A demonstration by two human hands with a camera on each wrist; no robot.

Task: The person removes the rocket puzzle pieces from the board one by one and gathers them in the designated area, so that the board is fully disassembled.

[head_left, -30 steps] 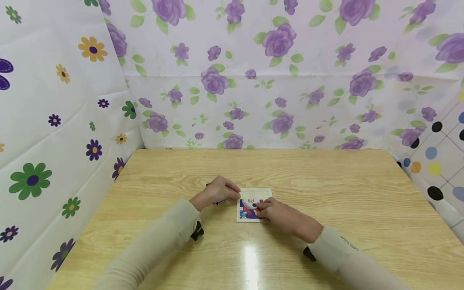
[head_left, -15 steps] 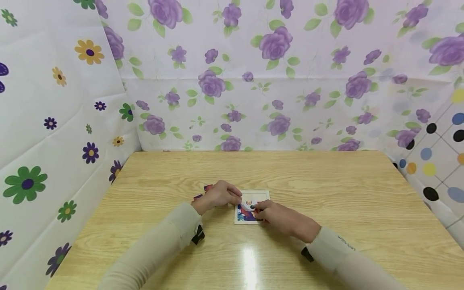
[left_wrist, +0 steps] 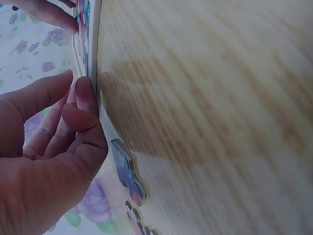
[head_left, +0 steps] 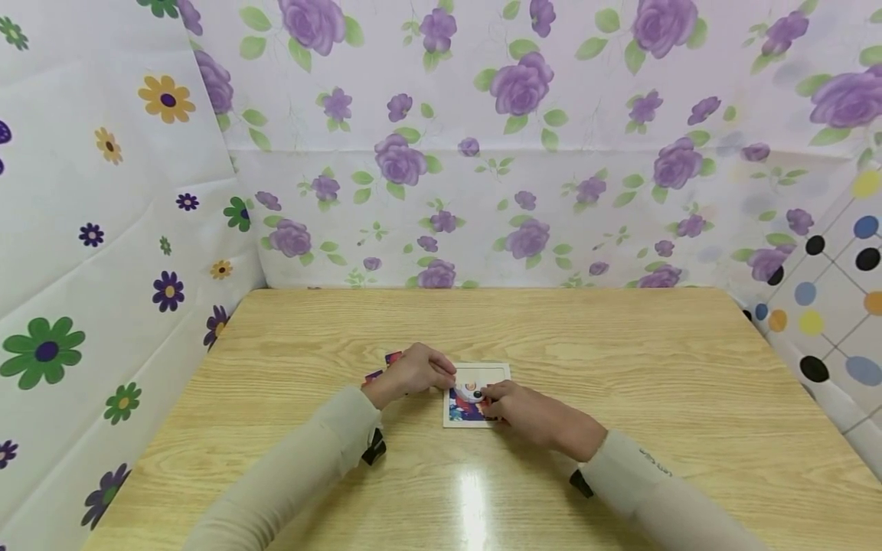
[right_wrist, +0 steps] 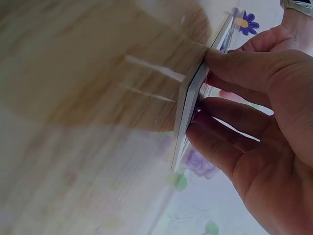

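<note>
A jigsaw puzzle in a white square tray point(head_left: 475, 424) lies on the table. Its lower part shows a colourful picture with a round white shape; its upper part is pale and bare. My left hand point(head_left: 416, 370) is at the tray's left edge, and in the left wrist view its curled thumb and fingers pinch lightly at that edge. From the right, my right hand point(head_left: 527, 413) reaches over the tray's edge. Its bent fingers and thumb hold a jigsaw piece at the picture's right side, mostly hidden beneath the fingertips.
Loose jigsaw pieces point(left_wrist: 128, 171) lie left of the tray, partly behind the left hand and wrist. The wooden table point(head_left: 620, 344) meets a flowered cloth wall point(head_left: 586, 229) at the back. Another patterned cloth point(head_left: 138, 306) hangs on the left.
The view has shifted slightly. Loose pieces behind the left hand show more than a second ago. Both hands stay at the tray with almost the same grip.
</note>
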